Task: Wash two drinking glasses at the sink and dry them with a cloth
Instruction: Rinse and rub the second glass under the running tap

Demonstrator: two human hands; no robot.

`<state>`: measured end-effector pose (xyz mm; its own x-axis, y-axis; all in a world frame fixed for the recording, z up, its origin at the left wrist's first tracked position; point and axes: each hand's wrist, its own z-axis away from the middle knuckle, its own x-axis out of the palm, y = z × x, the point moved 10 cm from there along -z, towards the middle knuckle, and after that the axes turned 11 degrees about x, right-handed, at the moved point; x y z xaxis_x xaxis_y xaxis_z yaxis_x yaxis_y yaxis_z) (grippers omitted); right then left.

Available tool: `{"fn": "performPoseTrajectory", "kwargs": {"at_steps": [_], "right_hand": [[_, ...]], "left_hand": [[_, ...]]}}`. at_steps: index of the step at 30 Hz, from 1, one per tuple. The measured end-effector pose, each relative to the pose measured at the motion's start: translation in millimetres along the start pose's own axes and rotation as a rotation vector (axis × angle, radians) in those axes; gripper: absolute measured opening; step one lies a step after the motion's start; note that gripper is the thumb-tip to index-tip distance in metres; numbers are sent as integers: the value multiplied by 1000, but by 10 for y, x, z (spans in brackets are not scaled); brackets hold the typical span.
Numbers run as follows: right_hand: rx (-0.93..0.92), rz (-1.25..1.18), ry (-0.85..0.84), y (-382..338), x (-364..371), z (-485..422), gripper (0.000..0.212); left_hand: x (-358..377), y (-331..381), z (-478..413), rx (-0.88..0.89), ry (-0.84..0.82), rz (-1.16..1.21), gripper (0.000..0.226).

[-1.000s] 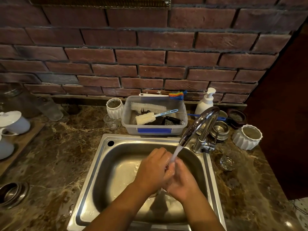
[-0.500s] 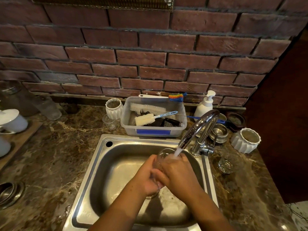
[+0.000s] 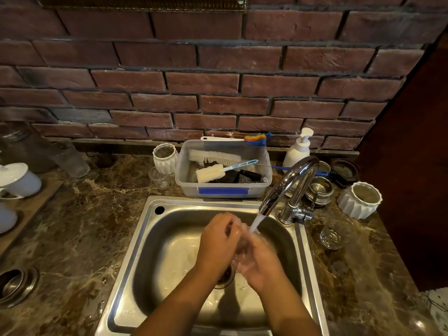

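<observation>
Over the steel sink (image 3: 150, 241), both of my hands wrap a clear drinking glass (image 3: 241, 251) under the water running from the chrome tap (image 3: 291, 183). My left hand (image 3: 219, 243) grips its upper part and rim. My right hand (image 3: 263, 259) holds it lower down; motion blurs it. Most of the glass is hidden by my fingers. A second clear glass (image 3: 333, 235) stands on the counter right of the sink. A third small glass (image 3: 161, 178) stands behind the sink's left corner. No cloth is in view.
A clear tub (image 3: 223, 189) of brushes sits behind the sink beside a white soap pump (image 3: 298, 147). Steel bowls (image 3: 318, 187) and a white ribbed pot (image 3: 361, 200) stand at the right. White cups (image 3: 17, 180) on a wooden board lie at the left.
My hands keep turning and rubbing the glass under the stream. The glass rose into the water half a second ago and now sits lower, between both hands.
</observation>
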<state>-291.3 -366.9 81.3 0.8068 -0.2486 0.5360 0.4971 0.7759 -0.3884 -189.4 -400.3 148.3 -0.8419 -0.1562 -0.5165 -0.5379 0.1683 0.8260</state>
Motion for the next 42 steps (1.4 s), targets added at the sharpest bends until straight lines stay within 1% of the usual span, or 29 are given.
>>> {"fn": "performPoseTrajectory", "kwargs": {"at_steps": [2,3,5,6,7,10,12,13,15,16,17,18,19,21,22,24,25,28,29,31,32,33,35,36,37,38,40,41,42], "right_hand": [[123,-115,-14,112,-38,-33,31],[144,-122,-18,139,-52,-45,32],[96,-75,-6,104,-77,-65,31],[19,7,33,32,-107,-67,29],[-92,139,98,-76,-134,-42,26],[-461,644,291,-410,-8,213,23],[-684,964,291,-513,196,366,23],[-768,1164,282,-514,296,420,24],[-889,1630,315,-454,447,498,38],[-946,1805,324,-419,507,525,47],[-996,1908,312,-385,555,553,52],[-1026,1951,288,-362,591,577,53],[-1037,1955,272,-354,607,592,52],[-998,1884,242,-353,575,580,43],[-963,1769,206,-362,540,565,35],[-854,1358,147,-434,388,536,19],[-784,1132,140,-468,283,506,18],[-520,585,148,-411,-17,331,21],[-380,374,107,-321,-100,230,25],[-70,-35,-61,-80,-97,105,38],[34,-148,-137,-2,-44,101,42],[95,-213,-166,44,-23,101,43],[136,-250,-138,86,-48,98,41],[123,-232,-121,77,-59,93,39],[81,-187,-101,33,-72,91,35],[20,-124,-79,-32,-82,89,32],[-140,123,11,-201,-88,121,26],[-241,297,69,-304,-56,177,25],[-355,484,130,-406,-10,256,27]], "left_hand": [[82,117,22,195,-121,-187,15],[111,136,30,238,-157,-217,19],[92,148,22,221,-143,-140,21],[79,117,16,158,-117,-60,19],[91,52,5,57,-96,27,18],[264,-263,90,-390,-72,362,20],[403,-401,265,-698,-38,607,25],[456,-436,344,-813,-29,722,28],[511,-438,451,-961,-83,906,27],[542,-421,489,-1007,-137,998,23],[578,-397,524,-1047,-178,1096,20],[597,-380,557,-1075,-200,1163,19],[605,-375,575,-1086,-207,1185,20],[598,-429,558,-1053,-162,1112,22],[561,-472,527,-1017,-107,1024,25],[405,-503,391,-884,28,815,25],[308,-459,287,-775,52,693,23],[82,-179,4,-363,16,305,21],[40,-66,-45,-235,-3,215,20],[3,152,-94,-9,-62,11,15],[17,257,-98,101,-106,-105,13],[53,350,-88,214,-157,-209,15],[170,453,-28,370,-279,-367,29],[198,475,-3,389,-314,-389,34],[190,476,2,368,-314,-357,35],[150,455,-9,315,-282,-275,30],[87,329,-34,124,-195,-61,18],[90,216,-26,-14,-155,65,17],[114,67,6,-189,-112,213,18]]}}
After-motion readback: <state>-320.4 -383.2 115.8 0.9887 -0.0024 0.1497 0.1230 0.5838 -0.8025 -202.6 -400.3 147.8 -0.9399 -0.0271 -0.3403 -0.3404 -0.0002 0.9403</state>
